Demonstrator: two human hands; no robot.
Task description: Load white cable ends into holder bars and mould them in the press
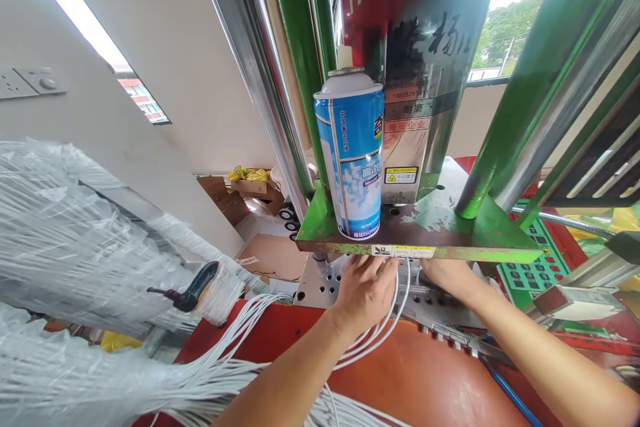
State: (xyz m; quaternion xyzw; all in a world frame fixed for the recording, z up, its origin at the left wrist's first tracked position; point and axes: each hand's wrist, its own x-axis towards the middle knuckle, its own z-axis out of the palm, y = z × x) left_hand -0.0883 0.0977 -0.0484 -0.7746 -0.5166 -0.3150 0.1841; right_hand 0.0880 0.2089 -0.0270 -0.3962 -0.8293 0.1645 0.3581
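Observation:
My left hand point(367, 290) reaches in under the front edge of a green machine plate point(415, 250), over a metal mold base point(327, 283). Its fingers are bent close together. Their tips, and whatever they hold, are hidden. Right beside it, white cables point(403, 300) loop down from beneath the plate. My right hand point(445, 275) also goes in under the plate, farther right. Its fingers are hidden by the plate's edge. Between and below the hands lies a toothed metal strip point(450, 333). A blue and white spray can point(353, 167) stands upright on the plate.
Bundled white cables point(220, 373) spread over the red machine table point(425, 373) at lower left, beside plastic-wrapped coils point(75, 227). Chrome columns point(270, 73) and green posts point(530, 80) flank the work area. A green button panel point(535, 260) is at right. Cardboard boxes point(255, 193) sit behind.

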